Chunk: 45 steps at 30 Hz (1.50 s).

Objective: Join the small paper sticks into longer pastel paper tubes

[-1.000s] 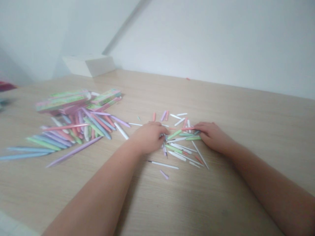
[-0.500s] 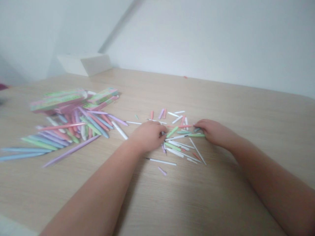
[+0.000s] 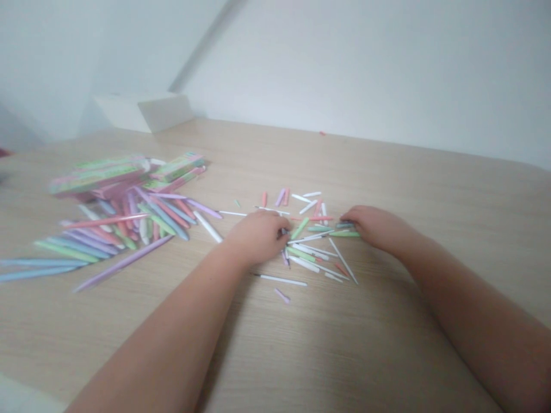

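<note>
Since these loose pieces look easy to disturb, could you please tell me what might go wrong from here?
The left hand and right hand rest at a criss-crossed cluster of thin pastel and white sticks, so moving one could shift its neighbours. The sticks look round and might roll on the smooth wooden table. The white stick lying against the larger pastel pile could get mixed in.

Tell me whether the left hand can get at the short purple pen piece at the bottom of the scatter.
Probably yes: the left hand is close to the short purple pen piece. Only a thin white stick lies between them, flat, so the hand could likely pass over it.
</note>
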{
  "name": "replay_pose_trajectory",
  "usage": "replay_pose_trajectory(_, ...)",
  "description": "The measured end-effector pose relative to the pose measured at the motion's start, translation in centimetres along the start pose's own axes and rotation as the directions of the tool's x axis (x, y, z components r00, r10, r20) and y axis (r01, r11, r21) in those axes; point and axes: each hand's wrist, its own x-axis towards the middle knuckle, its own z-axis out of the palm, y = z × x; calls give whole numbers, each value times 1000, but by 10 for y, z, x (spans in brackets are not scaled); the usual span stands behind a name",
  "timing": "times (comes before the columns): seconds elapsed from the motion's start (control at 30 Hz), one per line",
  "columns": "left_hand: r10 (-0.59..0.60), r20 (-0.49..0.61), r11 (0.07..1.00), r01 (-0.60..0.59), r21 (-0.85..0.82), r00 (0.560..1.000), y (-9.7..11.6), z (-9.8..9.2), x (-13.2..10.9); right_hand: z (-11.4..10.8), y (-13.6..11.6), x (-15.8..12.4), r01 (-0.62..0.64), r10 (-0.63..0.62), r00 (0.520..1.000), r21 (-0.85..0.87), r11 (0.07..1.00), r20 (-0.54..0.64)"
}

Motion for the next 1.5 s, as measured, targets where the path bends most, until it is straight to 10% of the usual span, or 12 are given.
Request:
replay_pose_trajectory(0.93,-43,-6,998,43,55,999,5,5,1,-19,-18,2,-304,308,942,-54,951,130)
replay_pose_trajectory(1.5,-58,4,998,58,18,998,7,3,1,-12,-3,-3,-242,234,969,123,962,78)
